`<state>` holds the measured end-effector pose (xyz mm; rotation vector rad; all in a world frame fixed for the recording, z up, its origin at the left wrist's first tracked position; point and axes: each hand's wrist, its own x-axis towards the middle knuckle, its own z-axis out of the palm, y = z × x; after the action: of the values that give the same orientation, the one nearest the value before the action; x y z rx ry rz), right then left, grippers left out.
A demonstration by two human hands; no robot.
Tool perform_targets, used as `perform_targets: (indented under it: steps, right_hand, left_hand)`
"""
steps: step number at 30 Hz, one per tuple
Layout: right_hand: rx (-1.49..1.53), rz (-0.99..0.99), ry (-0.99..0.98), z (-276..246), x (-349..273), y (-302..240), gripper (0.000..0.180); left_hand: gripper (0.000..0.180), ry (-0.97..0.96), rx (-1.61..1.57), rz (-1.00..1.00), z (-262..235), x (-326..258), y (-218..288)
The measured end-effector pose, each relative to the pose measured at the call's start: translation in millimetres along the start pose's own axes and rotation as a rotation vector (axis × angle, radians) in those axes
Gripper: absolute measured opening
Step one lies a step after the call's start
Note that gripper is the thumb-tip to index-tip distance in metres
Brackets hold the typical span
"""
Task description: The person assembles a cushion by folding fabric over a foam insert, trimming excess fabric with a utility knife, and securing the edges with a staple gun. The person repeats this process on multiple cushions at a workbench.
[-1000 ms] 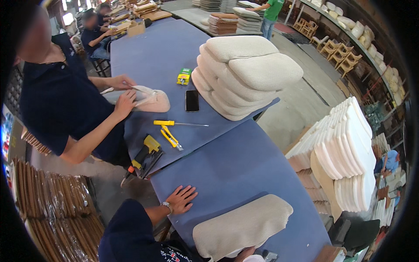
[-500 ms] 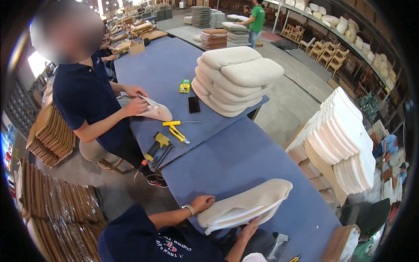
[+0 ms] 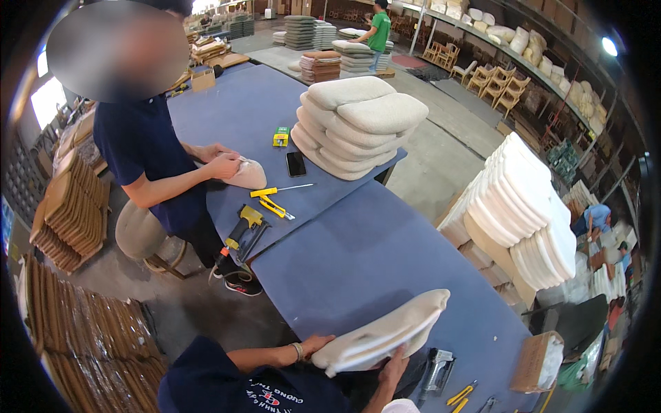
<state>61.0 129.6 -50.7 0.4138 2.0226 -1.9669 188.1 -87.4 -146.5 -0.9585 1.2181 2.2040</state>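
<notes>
A beige fabric cushion (image 3: 392, 323) is held on edge, tilted up to the right, over the near part of the blue table. White shows along the side facing me. My left hand (image 3: 317, 343), a bracelet at its wrist, grips the left end, its fingertips partly hidden by fabric. My right hand (image 3: 394, 368) is closed on the lower edge near the middle. To the right of that hand lie a silver staple gun (image 3: 437, 370), a yellow-handled tool (image 3: 461, 393) and another small hand tool (image 3: 489, 403).
Across the blue table (image 3: 330, 241), a co-worker (image 3: 151, 158) handles a small beige piece (image 3: 249, 176). Near them lie a nail gun (image 3: 246, 230), screwdriver (image 3: 279, 191), yellow cutter (image 3: 275, 208) and phone (image 3: 295, 164). Stacked cushions (image 3: 358, 131), white pads (image 3: 527, 199) and a cardboard box (image 3: 529, 365) stand around.
My left hand has moved onto the cushion's left end. The cushion has turned a little, and its side shows differently. The whole view has shifted, bringing more hand tools into sight.
</notes>
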Motion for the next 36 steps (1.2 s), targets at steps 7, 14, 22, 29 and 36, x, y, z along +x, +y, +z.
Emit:
perform_targets:
  steps: [7,14,22,29,36]
  right_hand:
    - [-0.066,-0.17,-0.106,-19.5,-13.6,-74.5,0.063]
    - [-0.053,-0.071,-0.031,-42.4,29.7,1.4,0.061]
    - [-0.278,-0.13,-0.014,-83.0,-1.6,29.5,0.052]
    - [0.276,0.204,0.203,-170.2,-33.8,65.2,0.048]
    - [-0.915,0.142,0.528,-223.6,-80.4,201.1,0.056]
  left_hand:
    - [0.048,-0.119,0.048,0.217,38.2,46.0,-55.2]
    - [0.055,0.142,0.237,-0.04,30.8,31.0,-17.8]
    - [0.072,0.113,0.639,0.164,9.5,4.0,-15.6]
    - [0.074,0.128,0.834,0.116,3.1,19.6,20.5]
    - [0.077,0.008,0.712,-0.195,-23.8,80.1,55.3]
